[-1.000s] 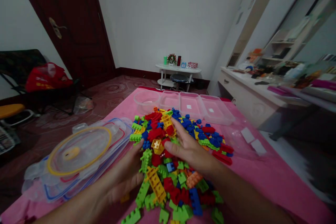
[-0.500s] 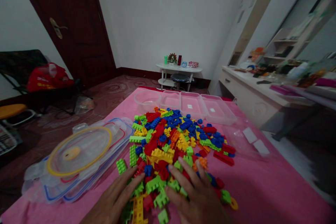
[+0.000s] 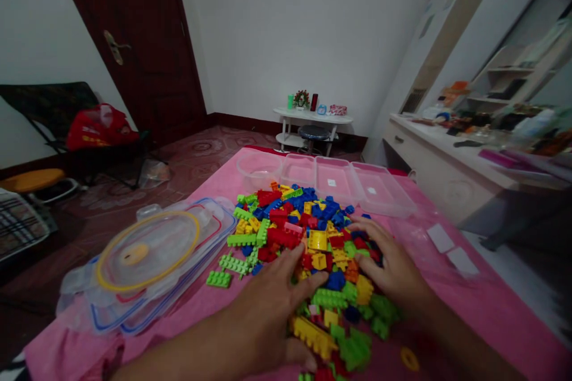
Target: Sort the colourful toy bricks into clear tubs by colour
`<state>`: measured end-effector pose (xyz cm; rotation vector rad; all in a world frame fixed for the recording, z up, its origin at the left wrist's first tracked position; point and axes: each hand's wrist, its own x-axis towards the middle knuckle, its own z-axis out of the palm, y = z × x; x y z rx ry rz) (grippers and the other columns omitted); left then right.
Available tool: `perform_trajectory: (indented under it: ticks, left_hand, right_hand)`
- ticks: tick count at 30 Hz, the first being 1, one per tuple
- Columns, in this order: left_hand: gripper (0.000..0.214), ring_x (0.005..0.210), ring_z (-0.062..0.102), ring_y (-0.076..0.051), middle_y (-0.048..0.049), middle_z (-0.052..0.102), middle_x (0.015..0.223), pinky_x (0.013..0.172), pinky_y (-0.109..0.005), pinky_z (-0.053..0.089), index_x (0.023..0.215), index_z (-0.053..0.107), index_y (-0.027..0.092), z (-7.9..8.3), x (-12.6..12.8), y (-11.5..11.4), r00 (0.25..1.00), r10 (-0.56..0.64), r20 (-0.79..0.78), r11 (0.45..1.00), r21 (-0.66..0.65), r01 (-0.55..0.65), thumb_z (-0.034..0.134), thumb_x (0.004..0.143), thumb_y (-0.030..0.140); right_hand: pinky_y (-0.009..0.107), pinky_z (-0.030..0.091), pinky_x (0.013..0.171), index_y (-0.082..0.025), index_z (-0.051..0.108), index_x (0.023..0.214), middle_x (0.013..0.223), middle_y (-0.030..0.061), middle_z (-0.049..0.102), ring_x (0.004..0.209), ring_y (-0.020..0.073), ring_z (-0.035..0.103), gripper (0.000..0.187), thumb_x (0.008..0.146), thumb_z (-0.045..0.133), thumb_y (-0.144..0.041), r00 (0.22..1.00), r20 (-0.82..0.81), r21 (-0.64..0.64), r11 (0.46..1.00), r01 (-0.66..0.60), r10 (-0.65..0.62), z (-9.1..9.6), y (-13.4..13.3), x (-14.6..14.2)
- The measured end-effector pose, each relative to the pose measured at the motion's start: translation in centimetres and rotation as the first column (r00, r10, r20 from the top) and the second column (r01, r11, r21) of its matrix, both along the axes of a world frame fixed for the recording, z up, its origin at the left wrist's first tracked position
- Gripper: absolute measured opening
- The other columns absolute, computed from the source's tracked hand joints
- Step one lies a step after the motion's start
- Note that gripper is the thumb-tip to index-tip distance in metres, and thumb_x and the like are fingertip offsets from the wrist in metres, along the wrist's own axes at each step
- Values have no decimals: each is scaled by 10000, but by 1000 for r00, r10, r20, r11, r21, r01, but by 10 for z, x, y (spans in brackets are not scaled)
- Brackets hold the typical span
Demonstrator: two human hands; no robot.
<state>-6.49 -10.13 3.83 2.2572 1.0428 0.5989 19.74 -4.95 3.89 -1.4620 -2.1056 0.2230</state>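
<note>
Toy bricks (image 3: 281, 235): one mixed-colour heap, middle of pink surface (image 3: 482, 321); left hand (image 3: 272, 292) and right hand (image 3: 393, 259) at its sides, fingers spread wide. Surrounding: stacked lids (image 3: 156, 250), left; clear tubs (image 3: 335, 190), beyond.

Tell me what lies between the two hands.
In the head view, part of the brick pile lies between the left hand and right hand: yellow, red, blue, green and orange bricks.

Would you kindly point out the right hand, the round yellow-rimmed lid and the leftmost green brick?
Right hand (image 3: 390, 261): head view, back of the hand.
Round yellow-rimmed lid (image 3: 156, 248): head view, clear middle.
Leftmost green brick (image 3: 218, 278): head view, studded top.
</note>
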Motion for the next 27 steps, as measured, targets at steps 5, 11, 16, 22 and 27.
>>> perform_trajectory:
  ticks: [5, 11, 16, 22, 27]
  left_hand:
    - [512, 881, 645, -279, -104, 710, 924, 849, -399, 453, 1026, 695, 226, 63, -30, 55, 939, 287, -192, 958, 85, -275, 381, 850, 589]
    - [686, 1048, 599, -321, -203, 641, 1109, 866, -400, 430, 1220, 542, 129, 38, -46, 136, 604, 578, -549, 792, 198, -577, 264, 852, 638]
    - [765, 1057, 589, -330, -213, 544, 1214, 866, -411, 433, 1262, 498, 147, 12, -27, 136, 675, 531, -512, 834, 175, -523, 205, 824, 701]
    - [691, 1096, 551, -330, -205, 513, 1202, 931, -410, 396, 1232, 514, 127, 11, -1, 121, 718, 564, -407, 825, 230, -517, 271, 847, 647]
    - [703, 1105, 554, -322, -197, 498, 1256, 928, -408, 406, 1295, 458, 157, 4, 5, 125, 752, 609, -252, 791, 120, -600, 313, 832, 665]
  right_hand:
    - [410, 365, 1020, -155, 550, 1179, 1242, 148, 574, 1177, 284, 508, 527, 850, 422, -546, 984, 86, -124, 978, 167, -157, 6, 51, 18]
    - [477, 388, 955, -177, 586, 1194, 1195, 155, 606, 1156, 337, 518, 682, 821, 342, -693, 948, 262, -296, 920, 258, -181, -17, 89, 16]
    - [432, 442, 875, -269, 521, 1283, 1130, 89, 653, 1035, 301, 600, 678, 808, 342, -718, 978, 155, -356, 916, 185, -138, -19, 92, 6]
    - [409, 458, 905, -266, 563, 1220, 1075, 37, 686, 1019, 268, 616, 569, 783, 515, -628, 977, -195, -461, 887, -12, -88, -13, 90, -6]
    - [423, 462, 939, -275, 543, 1223, 1120, 18, 673, 1044, 240, 616, 524, 777, 585, -547, 833, -551, -527, 796, -296, -55, -4, 82, -45]
